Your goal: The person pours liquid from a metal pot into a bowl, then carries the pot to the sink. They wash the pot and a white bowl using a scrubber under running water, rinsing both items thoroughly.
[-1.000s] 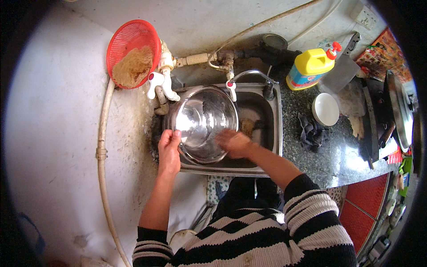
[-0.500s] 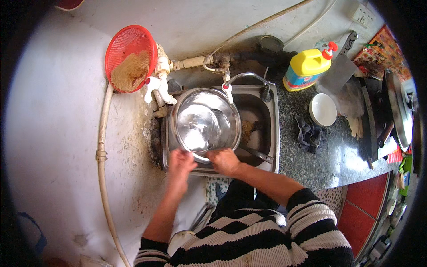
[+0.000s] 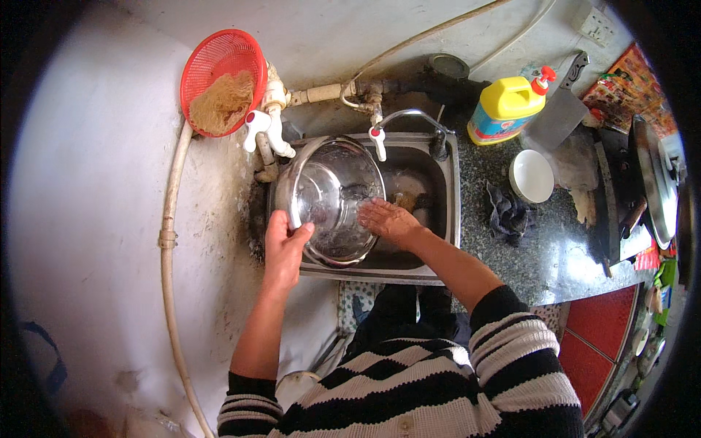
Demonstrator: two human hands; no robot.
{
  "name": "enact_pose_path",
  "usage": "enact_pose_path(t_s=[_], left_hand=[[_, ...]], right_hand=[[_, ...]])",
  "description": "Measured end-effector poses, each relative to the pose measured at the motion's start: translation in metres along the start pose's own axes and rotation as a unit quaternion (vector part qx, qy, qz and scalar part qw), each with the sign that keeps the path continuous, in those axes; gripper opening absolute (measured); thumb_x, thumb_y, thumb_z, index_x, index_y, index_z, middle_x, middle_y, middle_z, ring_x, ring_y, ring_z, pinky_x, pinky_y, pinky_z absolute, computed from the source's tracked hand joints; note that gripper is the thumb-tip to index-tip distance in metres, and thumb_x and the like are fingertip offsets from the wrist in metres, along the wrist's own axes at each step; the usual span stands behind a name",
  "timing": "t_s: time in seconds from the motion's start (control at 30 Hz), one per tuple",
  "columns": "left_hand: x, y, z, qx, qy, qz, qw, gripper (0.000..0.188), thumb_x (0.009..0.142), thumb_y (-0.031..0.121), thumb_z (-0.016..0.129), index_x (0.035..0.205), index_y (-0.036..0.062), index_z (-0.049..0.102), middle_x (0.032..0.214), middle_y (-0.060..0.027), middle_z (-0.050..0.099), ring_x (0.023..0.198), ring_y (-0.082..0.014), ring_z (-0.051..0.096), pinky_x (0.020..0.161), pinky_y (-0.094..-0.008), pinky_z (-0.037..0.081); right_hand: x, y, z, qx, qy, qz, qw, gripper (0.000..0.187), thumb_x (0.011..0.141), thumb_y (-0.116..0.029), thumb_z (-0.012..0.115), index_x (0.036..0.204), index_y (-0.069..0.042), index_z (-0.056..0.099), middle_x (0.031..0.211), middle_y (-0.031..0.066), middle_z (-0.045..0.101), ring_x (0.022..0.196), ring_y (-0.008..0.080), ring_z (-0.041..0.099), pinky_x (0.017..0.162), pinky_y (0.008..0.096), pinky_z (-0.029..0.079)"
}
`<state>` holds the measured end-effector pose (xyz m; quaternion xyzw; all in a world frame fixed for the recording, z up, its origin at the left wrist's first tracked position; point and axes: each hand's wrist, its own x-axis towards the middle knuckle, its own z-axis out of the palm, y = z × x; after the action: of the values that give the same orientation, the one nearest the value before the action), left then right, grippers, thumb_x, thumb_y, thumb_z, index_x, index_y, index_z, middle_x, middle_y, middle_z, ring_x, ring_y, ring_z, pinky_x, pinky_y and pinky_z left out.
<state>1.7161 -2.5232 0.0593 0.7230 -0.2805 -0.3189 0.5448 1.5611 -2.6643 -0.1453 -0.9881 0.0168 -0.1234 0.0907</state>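
A shiny stainless-steel basin [image 3: 325,186] is tilted over the left part of the metal sink [image 3: 456,190]. My left hand [image 3: 283,252] grips its near-left rim, with the thumb on top and the fingers wrapped round the outside. My right hand [image 3: 394,221] lies flat with its fingers stretched out over the basin's right side. Whether those fingertips touch the inner wall, I cannot tell. Above the sink, a thin curved metal spout and a white tap [image 3: 377,142] stand close to the basin's far rim.
A red plastic strainer [image 3: 197,80] with tan stringy stuff hangs at the left wall beside another white tap [image 3: 266,130]. On the right counter are a yellow pump jug [image 3: 502,113], a white bowl [image 3: 531,177], a dark cloth [image 3: 509,212] and a cleaver [image 3: 561,109].
The basin has tipped from nearly level to a slant. My left hand has shifted up along its left rim; my right hand has left the near rim and opened over the basin's right side.
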Motion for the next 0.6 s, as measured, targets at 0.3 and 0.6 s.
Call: enact_pose_path(t_s=[0.3,0.6], left_hand=[[0.019,0.012,-0.009,0.013,-0.045,-0.036,0.998,0.017,0.078,-0.001,0.058,0.077,0.0062,0.043,0.071,0.0044,0.040,0.064,-0.0050,0.036,0.058,-0.0220,0.032],[0.025,0.019,0.002,0.070,-0.037,-0.022,0.997,0.016,0.078,0.001,0.059,0.078,0.0052,0.043,0.072,0.0028,0.042,0.066,-0.0065,0.038,0.059,-0.0231,0.033]], right_hand=[[0.004,-0.043,0.009,0.116,-0.065,0.045,0.990,0.039,0.084,-0.014,0.042,0.122,-0.008,0.048,0.131,0.0115,0.044,0.124,0.0249,0.038,0.108,0.0360,0.024],[0.013,-0.066,-0.011,0.041,-0.161,0.094,0.982,0.045,0.083,-0.017,0.045,0.126,-0.004,0.044,0.134,0.0137,0.039,0.129,0.0260,0.029,0.109,0.0398,0.015]])
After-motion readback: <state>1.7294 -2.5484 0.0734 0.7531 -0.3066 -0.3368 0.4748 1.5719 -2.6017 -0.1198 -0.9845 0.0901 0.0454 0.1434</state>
